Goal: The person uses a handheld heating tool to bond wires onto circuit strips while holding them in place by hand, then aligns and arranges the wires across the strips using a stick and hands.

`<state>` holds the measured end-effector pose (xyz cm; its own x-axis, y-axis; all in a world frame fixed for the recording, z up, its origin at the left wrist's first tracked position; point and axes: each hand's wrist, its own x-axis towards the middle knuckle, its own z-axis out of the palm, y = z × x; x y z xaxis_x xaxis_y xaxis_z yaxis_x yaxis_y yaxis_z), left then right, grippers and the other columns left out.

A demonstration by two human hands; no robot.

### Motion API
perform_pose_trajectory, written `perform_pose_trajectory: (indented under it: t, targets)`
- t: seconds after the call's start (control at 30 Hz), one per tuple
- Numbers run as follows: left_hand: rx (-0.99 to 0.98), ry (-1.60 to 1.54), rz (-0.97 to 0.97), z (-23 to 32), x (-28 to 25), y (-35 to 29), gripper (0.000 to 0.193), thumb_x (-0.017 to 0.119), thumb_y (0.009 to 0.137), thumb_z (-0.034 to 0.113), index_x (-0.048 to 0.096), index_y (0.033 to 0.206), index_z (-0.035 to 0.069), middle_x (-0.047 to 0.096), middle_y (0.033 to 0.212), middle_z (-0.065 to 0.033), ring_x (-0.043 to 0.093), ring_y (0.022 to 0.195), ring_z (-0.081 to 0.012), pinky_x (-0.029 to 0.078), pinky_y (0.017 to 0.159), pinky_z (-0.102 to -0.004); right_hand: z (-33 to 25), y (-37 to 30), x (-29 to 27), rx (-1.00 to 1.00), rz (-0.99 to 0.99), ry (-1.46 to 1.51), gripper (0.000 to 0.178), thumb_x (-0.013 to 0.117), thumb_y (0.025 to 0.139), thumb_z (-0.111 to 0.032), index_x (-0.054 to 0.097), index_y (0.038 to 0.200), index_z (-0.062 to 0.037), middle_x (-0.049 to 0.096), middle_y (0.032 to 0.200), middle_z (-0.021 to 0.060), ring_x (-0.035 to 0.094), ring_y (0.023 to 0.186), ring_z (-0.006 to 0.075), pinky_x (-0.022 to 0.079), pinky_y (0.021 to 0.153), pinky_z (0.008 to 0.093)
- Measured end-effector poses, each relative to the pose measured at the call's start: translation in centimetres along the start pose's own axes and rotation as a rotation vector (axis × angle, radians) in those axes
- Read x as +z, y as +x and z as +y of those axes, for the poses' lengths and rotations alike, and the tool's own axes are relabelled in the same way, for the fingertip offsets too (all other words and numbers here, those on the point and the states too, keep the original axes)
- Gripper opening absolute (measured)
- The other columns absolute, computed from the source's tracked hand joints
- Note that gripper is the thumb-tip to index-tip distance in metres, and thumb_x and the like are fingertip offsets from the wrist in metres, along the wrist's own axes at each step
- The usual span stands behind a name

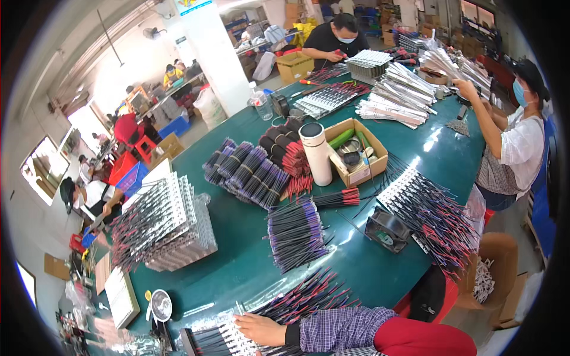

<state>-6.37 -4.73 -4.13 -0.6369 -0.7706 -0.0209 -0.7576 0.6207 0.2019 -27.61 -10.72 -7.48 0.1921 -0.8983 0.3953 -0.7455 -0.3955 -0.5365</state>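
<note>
At the lower edge my right hand (261, 330) lies stretched out across a white perforated panel (233, 337), palm down, with its fingers apart. The forearm, in a checked sleeve cover over a red sleeve, comes in from the right. Black wires with red and purple ends (309, 299) fan out from the panel beyond the hand. A small pale upright piece (240, 307) stands just past the fingertips. My left hand is out of view. Left of the panel is a round metal dish (161, 305).
On the green table (237, 270) are a tall stack of wired panels (178, 237), wire bundles (246, 172), a white flask (314, 154), a cardboard box (359, 172) and a black fan (387, 230). One person (516, 130) works at right, another (338, 41) at the far side.
</note>
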Motion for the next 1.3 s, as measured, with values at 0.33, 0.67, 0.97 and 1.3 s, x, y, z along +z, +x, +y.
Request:
perform_pose_trajectory:
  t: [0.33,0.67,0.97,1.3]
  targets:
    - [0.062,-0.01,-0.146,1.1,-2.3,1.8,0.061,0.053,0.097,0.016,0.038,0.155,0.005,0.064,0.104,-0.0329,0.062,0.083,-0.047,0.048,0.077,-0.0549,-0.3,0.0,0.6,-0.012,0.148,-0.146,0.033,0.065,0.074,-0.037,0.073,0.09,-0.0087,0.065,0.117,0.0119,0.05,0.126,0.03,0.035,0.113,0.0457]
    - [0.068,-0.057,-0.21,1.1,-2.9,2.7,0.062,0.051,0.097,0.015,0.035,0.157,0.006,0.065,0.097,-0.034,0.063,0.075,-0.0487,0.049,0.071,-0.057,-0.5,0.1,-1.0,-0.024,0.079,-0.106,0.043,0.069,0.071,-0.04,0.073,0.099,-0.0072,0.06,0.135,0.0169,0.046,0.136,0.034,0.034,0.115,0.0486]
    - [0.041,-0.153,-0.289,0.9,-3.2,1.8,0.061,0.048,0.098,0.012,0.034,0.156,0.001,0.064,0.096,-0.0378,0.065,0.075,-0.0508,0.05,0.07,-0.059,-1.2,0.0,-2.5,0.141,-0.193,-0.142,0.068,0.061,0.094,-0.034,0.042,0.153,-0.0047,0.022,0.165,0.0241,0.017,0.155,0.0384,0.016,0.124,0.0545]
    - [-0.03,-0.146,-0.369,2.7,-5.1,2.7,0.07,0.049,0.091,0.007,0.026,0.155,-0.009,0.059,0.123,-0.0402,0.063,0.104,-0.0512,0.049,0.09,-0.0536,-1.0,0.0,-2.3,0.085,-0.168,-0.151,0.06,0.054,0.099,-0.033,0.045,0.151,-0.0037,0.025,0.164,0.0247,0.017,0.155,0.0403,0.014,0.124,0.0553]
